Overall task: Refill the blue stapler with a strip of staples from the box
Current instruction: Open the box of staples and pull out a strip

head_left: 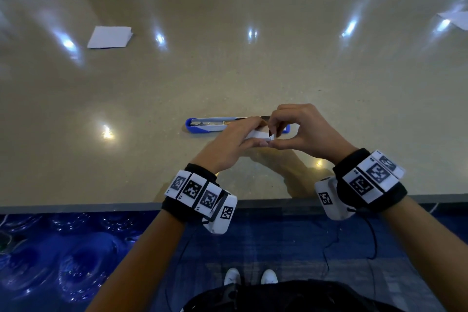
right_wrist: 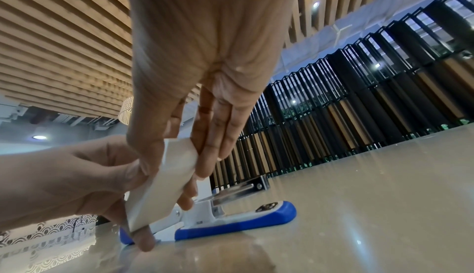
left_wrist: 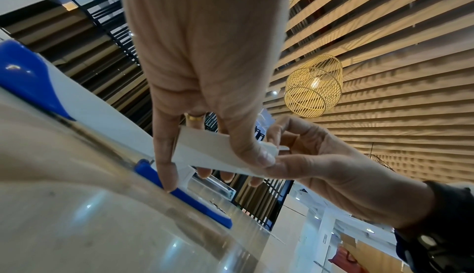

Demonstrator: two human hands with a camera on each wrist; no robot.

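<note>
Left hand (left_wrist: 205,70) grips a small white box (left_wrist: 207,151), thumb on top and fingers (left_wrist: 166,166) curled beneath, while the right hand (left_wrist: 320,168) pinches the box's end flap. Below, the blue stapler (left_wrist: 184,196) lies open on the glossy surface (left_wrist: 102,226); a wicker lamp (left_wrist: 314,86) hangs overhead.

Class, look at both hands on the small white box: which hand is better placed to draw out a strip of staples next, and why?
The right hand. Its fingertips already pinch the open end of the staple box, while the left hand grips the box body, steadying it above the opened blue stapler.
</note>
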